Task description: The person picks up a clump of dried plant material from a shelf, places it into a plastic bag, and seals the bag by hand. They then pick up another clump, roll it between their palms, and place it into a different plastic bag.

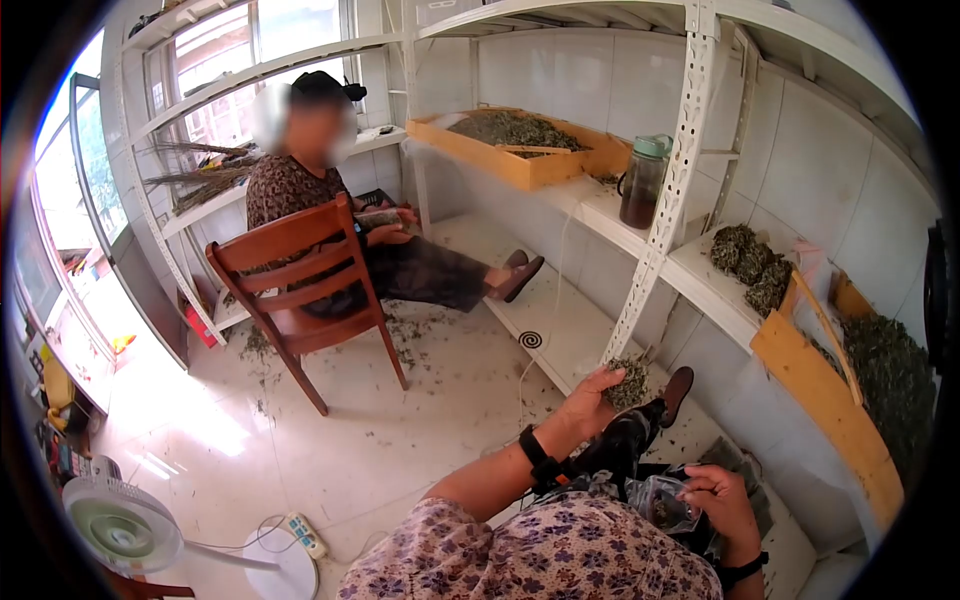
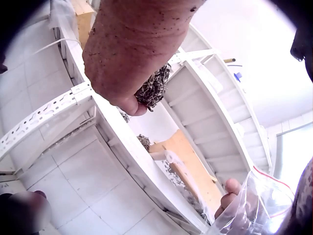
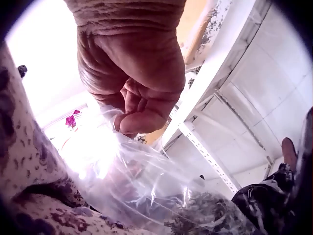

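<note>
In the head view the left hand (image 1: 585, 402) holds a clump of dried herb (image 1: 628, 384) out over the lap, fingers curled round it. The left wrist view shows that clump (image 2: 155, 88) under the left hand (image 2: 129, 58). My right hand (image 1: 722, 500) pinches the edge of a clear plastic bag (image 1: 662, 500) at the lap. Seen from the right wrist, the right hand (image 3: 134, 73) has its thumb and curled fingers on the bag (image 3: 146, 181), and dried herb (image 3: 210, 215) shows through the plastic low down.
Another person sits on a wooden chair (image 1: 290, 260) at the left. Wooden trays of herb (image 1: 540, 172) (image 1: 800, 375) and a lidded bottle (image 1: 643, 190) stand on white shelving (image 1: 660, 250). A fan (image 1: 125, 525) and a power strip (image 1: 305, 535) are on the floor side.
</note>
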